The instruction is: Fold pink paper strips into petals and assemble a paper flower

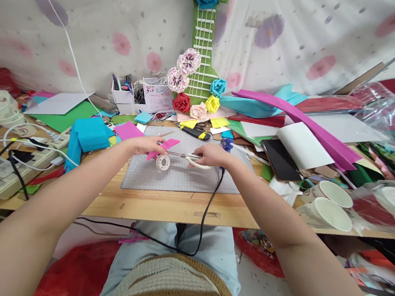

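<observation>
My left hand (148, 145) pinches a narrow piece of magenta paper (168, 145) above the grey cutting mat (142, 175). Scissors (198, 162) with white handles are gripped in my right hand (212, 156), their blades pointing left toward the paper. Whether the blades touch the paper I cannot tell. Just below the paper is a white tape spool (163, 162). A blue glue gun (226, 144) lies beyond my right hand, its black cord (209, 205) hanging over the table's front edge. Behind the hands rests a black and yellow utility knife (195, 132).
A green paper guitar (203, 51) with paper flowers stands at the back. On the left are a power strip (24, 168) with cables and folded blue paper (89, 135). A black phone (280, 159) and paper cups (327, 212) are at right.
</observation>
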{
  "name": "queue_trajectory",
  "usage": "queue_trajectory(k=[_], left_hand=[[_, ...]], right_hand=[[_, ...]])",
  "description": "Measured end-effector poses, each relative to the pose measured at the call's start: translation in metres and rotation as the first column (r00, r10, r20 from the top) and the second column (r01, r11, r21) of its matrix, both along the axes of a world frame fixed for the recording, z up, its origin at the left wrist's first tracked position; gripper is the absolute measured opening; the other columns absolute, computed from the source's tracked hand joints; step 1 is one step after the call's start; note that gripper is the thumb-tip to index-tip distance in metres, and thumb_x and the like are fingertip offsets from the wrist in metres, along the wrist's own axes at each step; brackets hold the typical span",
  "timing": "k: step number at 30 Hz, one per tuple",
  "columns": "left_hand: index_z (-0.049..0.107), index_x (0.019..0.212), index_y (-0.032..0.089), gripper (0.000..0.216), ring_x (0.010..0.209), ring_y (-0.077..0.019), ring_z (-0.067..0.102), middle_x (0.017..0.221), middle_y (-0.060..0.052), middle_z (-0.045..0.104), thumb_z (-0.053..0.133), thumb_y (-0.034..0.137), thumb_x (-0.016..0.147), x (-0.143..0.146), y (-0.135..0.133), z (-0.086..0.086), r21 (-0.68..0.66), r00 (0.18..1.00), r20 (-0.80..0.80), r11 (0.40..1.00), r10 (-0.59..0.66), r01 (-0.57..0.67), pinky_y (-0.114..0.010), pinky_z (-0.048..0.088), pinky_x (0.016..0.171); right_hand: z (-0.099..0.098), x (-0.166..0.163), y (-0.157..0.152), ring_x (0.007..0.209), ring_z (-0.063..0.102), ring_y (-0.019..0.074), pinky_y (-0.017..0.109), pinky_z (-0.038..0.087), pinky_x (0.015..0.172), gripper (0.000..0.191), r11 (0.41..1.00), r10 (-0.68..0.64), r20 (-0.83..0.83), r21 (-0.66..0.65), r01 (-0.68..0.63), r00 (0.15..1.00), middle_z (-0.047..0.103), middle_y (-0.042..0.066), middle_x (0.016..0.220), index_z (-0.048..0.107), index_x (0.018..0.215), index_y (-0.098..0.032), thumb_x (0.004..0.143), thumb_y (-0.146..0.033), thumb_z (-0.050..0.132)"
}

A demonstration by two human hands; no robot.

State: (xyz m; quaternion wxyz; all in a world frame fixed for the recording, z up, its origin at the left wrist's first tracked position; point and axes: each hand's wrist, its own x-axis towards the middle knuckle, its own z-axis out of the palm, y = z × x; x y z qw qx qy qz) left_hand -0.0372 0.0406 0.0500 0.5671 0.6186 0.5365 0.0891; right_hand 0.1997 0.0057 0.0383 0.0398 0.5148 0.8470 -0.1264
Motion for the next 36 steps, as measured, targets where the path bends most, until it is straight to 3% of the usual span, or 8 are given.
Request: queue_trajectory(k=[5,14,19,24,28,33,36], left_hand=[[0.058,0.089,0.017,0.049,0.06,-0.0133,0.057,0.067,0.003,0.063,0.075,0.015,0.043,0.004,-0.002,0.003,0.044,0.991,-0.13,0.999,0.018,-0.012,-0.02,0.038,0.05],[0.06,0.076,0.017,0.04,0.06,-0.0135,0.052,0.06,0.004,0.058,0.074,0.019,0.039,0.005,0.006,0.002,0.184,0.921,-0.385,0.972,-0.064,0.144,-0.02,0.031,0.05],[0.06,0.081,0.018,0.043,0.069,-0.0156,0.055,0.069,0.002,0.062,0.074,0.021,0.04,0.002,0.009,-0.002,0.201,0.916,-0.397,0.967,-0.064,0.155,-0.02,0.035,0.054],[0.057,0.085,0.018,0.046,0.061,-0.0139,0.057,0.064,0.002,0.06,0.074,0.016,0.043,-0.001,0.007,-0.008,0.155,0.941,-0.33,0.988,0.074,-0.024,-0.02,0.039,0.051],[0.055,0.086,0.016,0.043,0.061,-0.0148,0.061,0.065,0.0,0.063,0.073,0.01,0.047,-0.01,0.006,-0.012,0.054,0.961,-0.159,0.973,0.228,-0.223,-0.022,0.047,0.055],[0.054,0.073,0.014,0.025,0.06,-0.014,0.062,0.065,-0.003,0.064,0.071,0.006,0.055,-0.029,0.013,-0.017,-0.028,0.894,0.088,0.898,0.44,-0.439,-0.026,0.052,0.062],[0.056,0.07,0.013,0.022,0.059,-0.0154,0.063,0.063,-0.005,0.064,0.07,0.003,0.057,-0.034,0.017,-0.022,-0.057,0.851,0.18,0.869,0.494,-0.492,-0.027,0.053,0.06]], right_hand=[[-0.001,-0.001,0.0,0.063,0.052,0.0144,0.024,0.023,0.052,0.061,1.0,0.013,0.002,-0.015,-0.013,1.0,0.064,0.005,0.072,0.066,0.077,-0.019,0.07,-0.074,0.042],[-0.002,0.0,0.001,0.064,0.053,0.0151,0.024,0.024,0.051,0.062,0.999,0.022,0.007,-0.027,-0.022,1.0,0.065,0.006,0.073,0.067,0.079,-0.019,0.069,-0.075,0.041],[-0.002,0.002,0.0,0.071,0.056,0.0171,0.024,0.028,0.054,0.064,0.995,0.033,0.012,-0.094,-0.031,0.999,0.066,0.006,0.083,0.065,0.089,-0.02,0.068,-0.076,0.042],[-0.005,0.003,-0.002,0.081,0.059,0.0208,0.024,0.033,0.058,0.068,0.99,0.068,0.024,-0.129,-0.064,0.997,0.065,0.009,0.097,0.061,0.096,-0.019,0.064,-0.078,0.045],[-0.009,0.006,-0.005,0.083,0.06,0.0228,0.025,0.036,0.059,0.065,0.991,0.016,0.068,-0.133,-0.007,0.998,0.066,0.009,0.096,0.062,0.094,-0.019,0.066,-0.076,0.046],[-0.018,0.005,-0.01,0.093,0.06,0.0249,0.027,0.04,0.064,0.053,0.982,-0.188,0.084,-0.018,0.19,0.979,0.065,0.012,0.103,0.062,0.096,-0.018,0.074,-0.064,0.046],[-0.024,-0.007,-0.009,0.099,0.058,0.0268,0.031,0.042,0.07,0.05,0.93,-0.363,0.041,0.083,0.359,0.931,0.061,0.015,0.11,0.054,0.108,-0.015,0.078,-0.054,0.048]])
